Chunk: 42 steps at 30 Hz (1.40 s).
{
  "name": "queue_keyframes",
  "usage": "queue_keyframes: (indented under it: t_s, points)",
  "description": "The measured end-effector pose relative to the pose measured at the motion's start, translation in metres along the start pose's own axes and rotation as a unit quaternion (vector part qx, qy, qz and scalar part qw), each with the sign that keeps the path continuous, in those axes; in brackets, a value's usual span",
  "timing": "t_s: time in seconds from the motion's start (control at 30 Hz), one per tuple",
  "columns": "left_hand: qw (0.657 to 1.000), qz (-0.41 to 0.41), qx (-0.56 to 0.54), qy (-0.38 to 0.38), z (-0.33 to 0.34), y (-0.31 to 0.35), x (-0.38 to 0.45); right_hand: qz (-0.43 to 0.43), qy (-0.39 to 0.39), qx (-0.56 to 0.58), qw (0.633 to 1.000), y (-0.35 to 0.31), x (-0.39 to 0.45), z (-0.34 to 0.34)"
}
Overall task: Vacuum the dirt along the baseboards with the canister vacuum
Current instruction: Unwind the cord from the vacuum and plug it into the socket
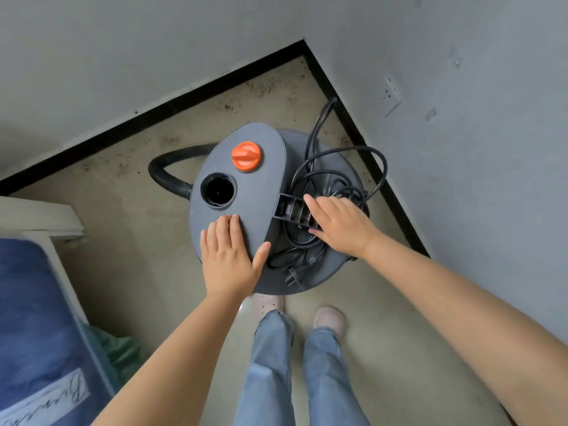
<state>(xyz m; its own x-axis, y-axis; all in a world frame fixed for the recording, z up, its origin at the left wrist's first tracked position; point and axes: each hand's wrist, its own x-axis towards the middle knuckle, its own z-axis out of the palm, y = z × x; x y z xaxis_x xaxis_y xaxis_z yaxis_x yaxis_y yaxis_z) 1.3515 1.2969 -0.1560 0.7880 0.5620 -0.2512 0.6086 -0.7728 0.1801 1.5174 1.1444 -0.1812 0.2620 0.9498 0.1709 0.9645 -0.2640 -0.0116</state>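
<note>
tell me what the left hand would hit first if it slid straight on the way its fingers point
Probably the open round port on the vacuum lid, just ahead of the left hand fingertips; the orange knob sits further right.

This looks like a room in a home: a bed (37, 302) with a blue blanket at the lower left, gray walls (123, 56), a wall plug (392, 93) at the upper right.

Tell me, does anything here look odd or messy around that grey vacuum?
Yes. The black power cord lies in a loose tangle on top of the canister vacuum, its plug unplugged near the rim. Dark dirt specks litter the floor in the corner by the black baseboard. The right hand rests on the tangle.
</note>
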Motion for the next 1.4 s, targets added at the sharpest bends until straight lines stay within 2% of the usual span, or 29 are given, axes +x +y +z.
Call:
queue_keyframes:
  t_s: [0.17, 0.27, 0.53, 0.63, 0.83, 0.93, 1.03, 1.13, 1.2, 1.3, 1.4]
  points:
    - [0.997, 0.001, 0.002, -0.079, -0.01, 0.003, -0.026, -0.031, -0.023, 0.007, 0.999, -0.003, -0.005, -0.001]
    - [0.997, 0.001, 0.002, -0.079, -0.008, -0.001, -0.039, -0.046, -0.041, 0.007, 0.998, -0.007, -0.003, 0.0]
    - [0.998, -0.006, 0.029, -0.053, -0.027, -0.004, -0.032, -0.098, -0.03, -0.043, 0.994, 0.014, 0.036, -0.007]
    - [0.996, -0.023, 0.002, -0.082, -0.03, 0.001, -0.033, -0.102, -0.068, -0.072, 0.99, 0.021, 0.039, -0.006]
    - [0.99, -0.022, 0.015, -0.138, -0.035, 0.006, -0.015, -0.057, -0.189, -0.016, 0.98, 0.029, 0.062, -0.016]
    - [0.986, -0.018, 0.017, -0.168, -0.034, 0.003, -0.014, -0.023, -0.188, 0.041, 0.981, 0.018, 0.057, -0.014]
    - [0.983, -0.03, 0.008, -0.178, -0.041, -0.001, -0.004, 0.055, -0.173, 0.09, 0.979, 0.011, 0.051, -0.013]
    - [0.989, -0.042, 0.008, -0.143, -0.047, -0.003, 0.006, 0.177, -0.17, 0.166, 0.955, 0.006, 0.048, -0.021]
    - [0.997, -0.016, -0.001, -0.07, -0.051, -0.001, 0.011, 0.243, -0.183, 0.207, 0.93, 0.003, 0.041, -0.021]
    - [0.999, 0.034, -0.001, -0.01, -0.048, 0.004, 0.024, 0.256, -0.173, 0.244, 0.919, 0.008, 0.036, -0.019]
    - [0.997, 0.025, -0.028, -0.064, -0.044, 0.015, 0.034, 0.244, -0.173, 0.267, 0.916, 0.016, 0.037, -0.021]
